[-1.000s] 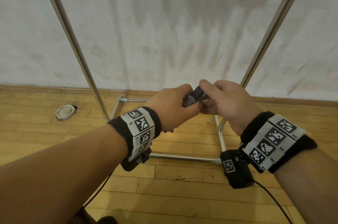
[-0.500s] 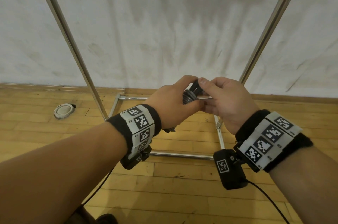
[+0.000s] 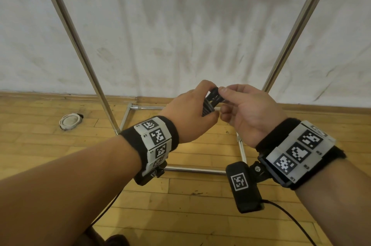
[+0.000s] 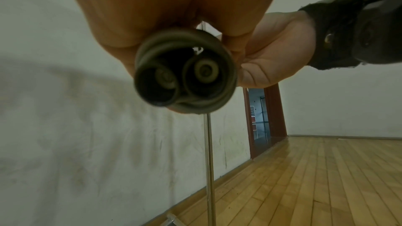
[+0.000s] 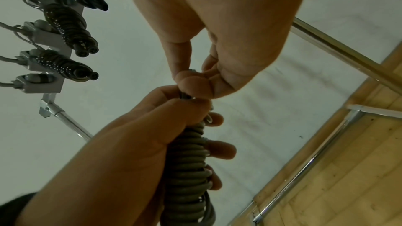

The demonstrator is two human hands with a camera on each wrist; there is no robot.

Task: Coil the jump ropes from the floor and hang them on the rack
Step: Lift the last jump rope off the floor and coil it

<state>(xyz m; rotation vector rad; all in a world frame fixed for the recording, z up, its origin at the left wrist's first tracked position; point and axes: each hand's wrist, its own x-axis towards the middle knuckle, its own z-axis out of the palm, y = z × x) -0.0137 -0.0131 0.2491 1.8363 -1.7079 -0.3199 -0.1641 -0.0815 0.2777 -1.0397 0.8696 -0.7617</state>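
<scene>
A grey jump rope (image 3: 210, 103) is wound in tight coils around its two black handles. My left hand (image 3: 190, 113) grips this bundle (image 5: 189, 157) around its middle, held in front of the metal rack (image 3: 285, 40). In the left wrist view the bundle's end (image 4: 185, 73) faces the camera, showing both handle butts inside the coil. My right hand (image 3: 247, 111) pinches the top end of the bundle (image 5: 187, 96) between thumb and forefinger. Two other coiled ropes (image 5: 67, 28) hang from the rack's hook bar (image 5: 41, 68) up at the left.
The rack's steel uprights (image 3: 80, 48) and floor frame (image 3: 192, 169) stand against a white wall. A round floor fitting (image 3: 69, 121) lies on the wooden floor at the left. A doorway (image 4: 263, 118) shows along the wall in the left wrist view.
Both hands have lifted slightly with the bundle. My right thumb and forefinger have shifted up to its top end; the left hand's grip is unchanged.
</scene>
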